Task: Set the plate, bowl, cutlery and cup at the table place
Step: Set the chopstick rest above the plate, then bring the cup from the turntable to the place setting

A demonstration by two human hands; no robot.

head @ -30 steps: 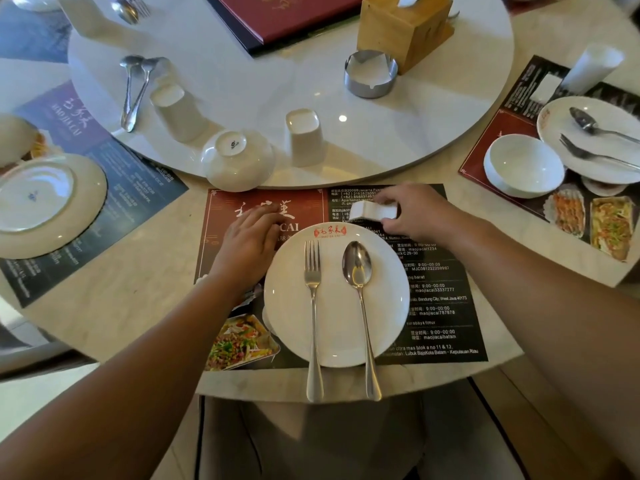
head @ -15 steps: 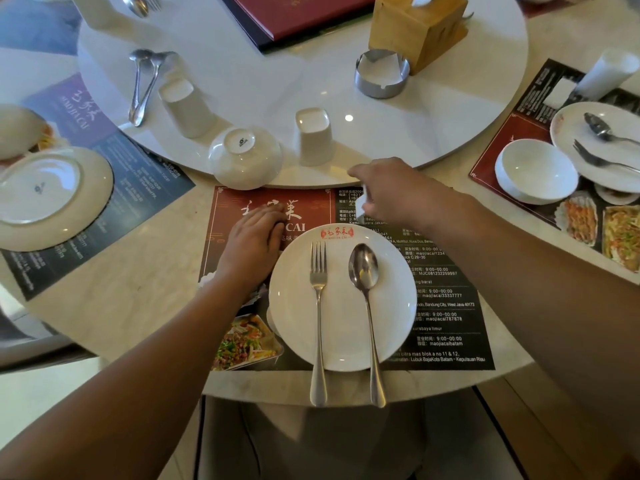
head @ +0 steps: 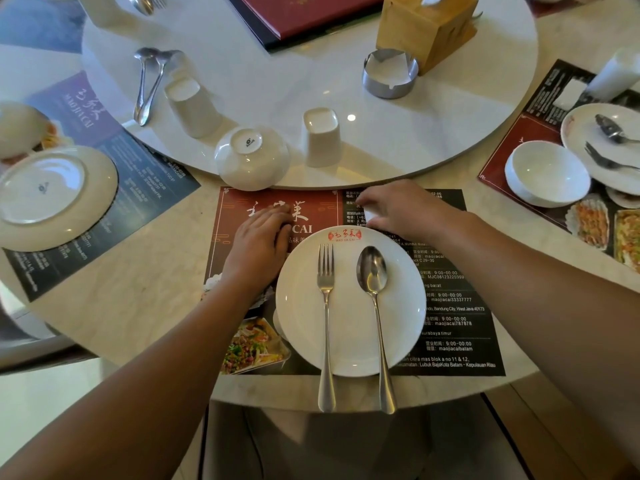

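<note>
The right hand [head: 401, 213] curled its fingers round a white cup [head: 370, 215], mostly hidden, on the placemat [head: 450, 306] just beyond the plate [head: 301, 306], while the left hand [head: 258, 242] lay flat-fingered alongside.

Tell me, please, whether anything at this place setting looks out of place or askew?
Yes. The fork and spoon lie on the plate with handles sticking out past the placemat to the table edge. The bowl sits upside down on the turntable, not at the place.
</note>
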